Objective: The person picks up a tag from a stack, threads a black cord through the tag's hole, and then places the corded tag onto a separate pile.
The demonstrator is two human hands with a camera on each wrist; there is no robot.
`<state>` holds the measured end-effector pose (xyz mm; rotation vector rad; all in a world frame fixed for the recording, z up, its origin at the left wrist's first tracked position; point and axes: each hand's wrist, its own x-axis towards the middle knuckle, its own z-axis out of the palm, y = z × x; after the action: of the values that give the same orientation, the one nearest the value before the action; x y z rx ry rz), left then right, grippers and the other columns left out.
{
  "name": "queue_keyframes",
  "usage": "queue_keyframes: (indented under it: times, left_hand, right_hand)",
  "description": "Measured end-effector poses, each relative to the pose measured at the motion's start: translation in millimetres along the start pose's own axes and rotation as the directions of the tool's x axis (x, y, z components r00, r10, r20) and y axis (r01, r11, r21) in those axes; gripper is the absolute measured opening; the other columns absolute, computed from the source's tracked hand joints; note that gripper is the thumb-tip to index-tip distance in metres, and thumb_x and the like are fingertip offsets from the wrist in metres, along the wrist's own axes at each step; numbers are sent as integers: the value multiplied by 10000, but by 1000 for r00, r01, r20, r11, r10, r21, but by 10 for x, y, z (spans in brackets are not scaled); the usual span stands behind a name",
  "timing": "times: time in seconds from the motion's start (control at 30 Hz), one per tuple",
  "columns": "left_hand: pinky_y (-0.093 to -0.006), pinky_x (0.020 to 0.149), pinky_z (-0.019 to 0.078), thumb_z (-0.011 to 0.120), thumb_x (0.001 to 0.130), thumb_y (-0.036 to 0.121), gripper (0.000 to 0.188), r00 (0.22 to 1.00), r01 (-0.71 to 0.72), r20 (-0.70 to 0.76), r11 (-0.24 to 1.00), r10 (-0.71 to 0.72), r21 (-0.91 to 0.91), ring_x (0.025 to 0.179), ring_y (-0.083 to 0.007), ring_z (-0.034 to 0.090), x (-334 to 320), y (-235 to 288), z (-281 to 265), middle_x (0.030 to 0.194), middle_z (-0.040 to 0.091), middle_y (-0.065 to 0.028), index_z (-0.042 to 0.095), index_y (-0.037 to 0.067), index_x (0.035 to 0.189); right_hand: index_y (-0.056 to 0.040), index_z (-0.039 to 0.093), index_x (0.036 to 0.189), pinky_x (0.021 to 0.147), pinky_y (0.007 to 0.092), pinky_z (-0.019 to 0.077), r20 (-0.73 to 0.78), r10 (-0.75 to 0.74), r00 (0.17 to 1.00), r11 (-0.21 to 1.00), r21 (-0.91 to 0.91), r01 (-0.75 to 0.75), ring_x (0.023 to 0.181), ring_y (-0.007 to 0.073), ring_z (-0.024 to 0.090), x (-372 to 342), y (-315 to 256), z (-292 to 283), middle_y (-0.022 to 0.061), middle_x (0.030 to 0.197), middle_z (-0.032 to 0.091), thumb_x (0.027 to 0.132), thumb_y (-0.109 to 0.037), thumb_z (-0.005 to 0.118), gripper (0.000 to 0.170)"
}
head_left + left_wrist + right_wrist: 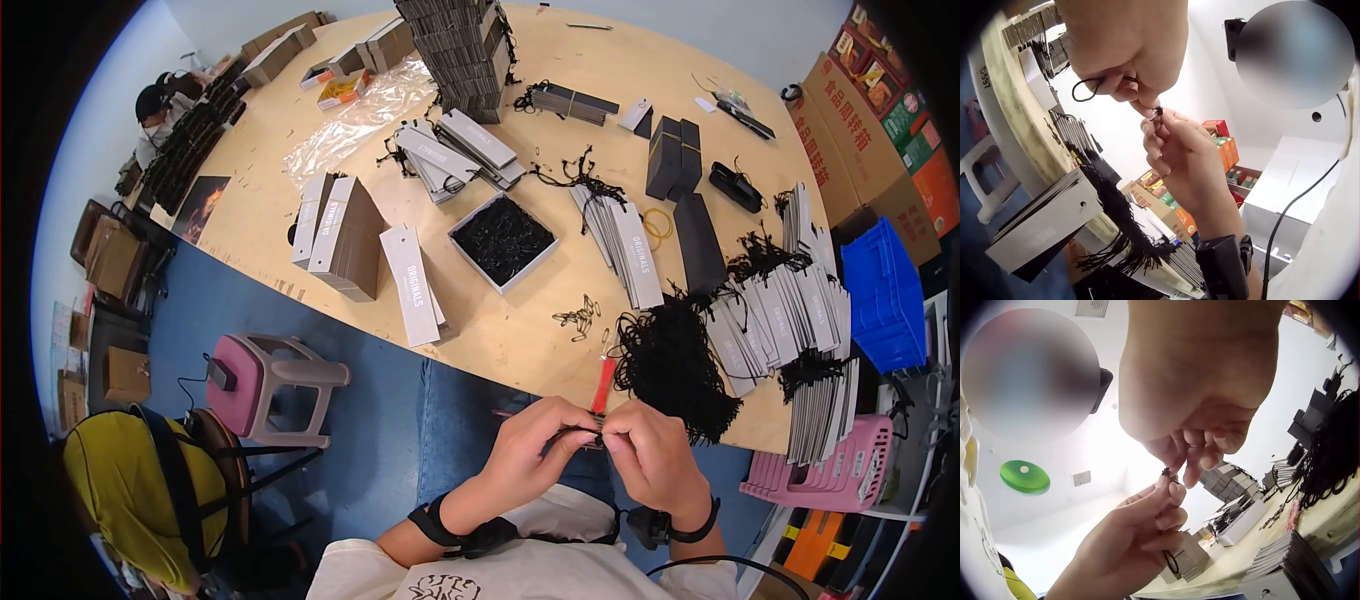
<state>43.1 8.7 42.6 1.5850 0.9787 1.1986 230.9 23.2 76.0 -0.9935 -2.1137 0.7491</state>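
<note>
Both hands meet just off the table's front edge in the head view. The left hand [535, 440] pinches a thin black cord [1088, 91], whose loop hangs from its fingers in the left wrist view. The right hand [650, 450] pinches a small dark piece [1159, 111] of the cord at the fingertips, touching the left fingertips. A red-handled tool [604, 385] lies at the table edge just beyond the hands. Right of it is a heap of black cords [665, 375]. Fingers partly hide the small piece.
On the table [480, 355] stand a box of black pieces [503, 240], ORIGINALS tags [410, 285], a tall dark stack [455, 60] and fanned tags [770, 320]. Metal pins [580, 317] lie near the front. A blue crate [882, 295] and pink stool [240, 390] flank the table; another person sits far left.
</note>
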Motion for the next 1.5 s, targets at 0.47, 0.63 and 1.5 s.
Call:
queue_keyframes:
  times: [0.47, 0.63, 1.5]
  left_hand:
    - [-206, 636, 424, 590, 984, 94, 96, 983, 185, 54, 947, -177, -261, 736, -68, 528, -55, -14, 11, 886, 607, -41, 590, 0, 1000]
    - [-220, 600, 398, 609, 969, 103, 97, 982, 187, 18, 962, -187, -199, 684, -80, 506, -87, -60, 31, 844, 601, -47, 609, 6, 981]
    - [-263, 623, 463, 649, 924, 43, 83, 998, 65, -16, 998, -65, 16, 701, -164, 582, -36, 23, 49, 872, 628, -79, 630, 0, 992]
  right_hand:
    - [-29, 631, 888, 496, 276, 444, -163, -7, 987, 1000, -3, 6, 560, 181, 586, -27, -16, 19, 79, 756, 640, 776, 47, 692, 148]
    - [-37, 661, 876, 505, 291, 454, -180, -117, 977, 983, -162, 88, 575, 197, 607, -15, -53, 30, 71, 744, 665, 748, 42, 711, 159]
    - [-50, 597, 858, 502, 311, 447, -154, -105, 982, 975, -213, 70, 573, 218, 597, -6, -72, -1, 58, 742, 647, 747, 6, 713, 170]
